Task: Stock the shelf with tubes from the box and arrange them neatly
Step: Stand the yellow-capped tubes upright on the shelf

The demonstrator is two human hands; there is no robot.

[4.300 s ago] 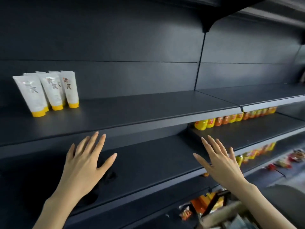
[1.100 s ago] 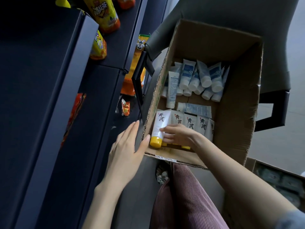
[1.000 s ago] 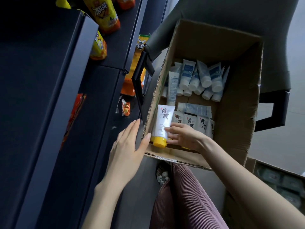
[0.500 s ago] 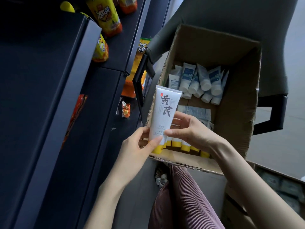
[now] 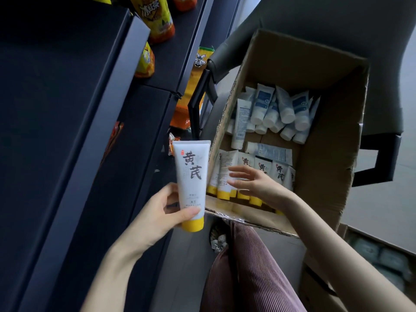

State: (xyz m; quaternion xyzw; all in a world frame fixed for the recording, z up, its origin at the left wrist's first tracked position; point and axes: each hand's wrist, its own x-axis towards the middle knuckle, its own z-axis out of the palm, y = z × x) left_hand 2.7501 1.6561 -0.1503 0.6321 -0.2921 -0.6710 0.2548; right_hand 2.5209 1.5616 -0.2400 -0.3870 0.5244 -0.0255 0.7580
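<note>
Left hand (image 5: 157, 212) has it: thumb pressed across the front of the white tube (image 5: 191, 176) just above its yellow cap (image 5: 193, 224), fingers wrapped behind. A firm one-handed clasp, tube upright, cap down, flat crimped end on top. It hangs in the air just outside the near left corner of the box (image 5: 326, 143), between the cardboard and the dark shelf (image 5: 90, 131).

That hold looks well chosen. The tube should be light, with a soft, squeezable body and a smooth skin that could slide in a loose grip. The stiff part is down by the cap and shoulder, so that's the place to take it; squeezing mid-body would only dent it. It wants to stand on the cap, so carrying it cap-down saves a turn at the shelf.

Right hand (image 5: 258, 185) holds nothing: fingers straight and spread, reaching over the row of tubes (image 5: 249, 176) standing along the box's near wall. Whether the fingertips touch one, I can't tell.

Farther back in the box lies a heap of blue-labelled tubes (image 5: 281, 109), some on their sides. Snack bags (image 5: 155, 19) sit on the shelf levels at the top left, and a grey chair (image 5: 315, 14) stands behind the box.
</note>
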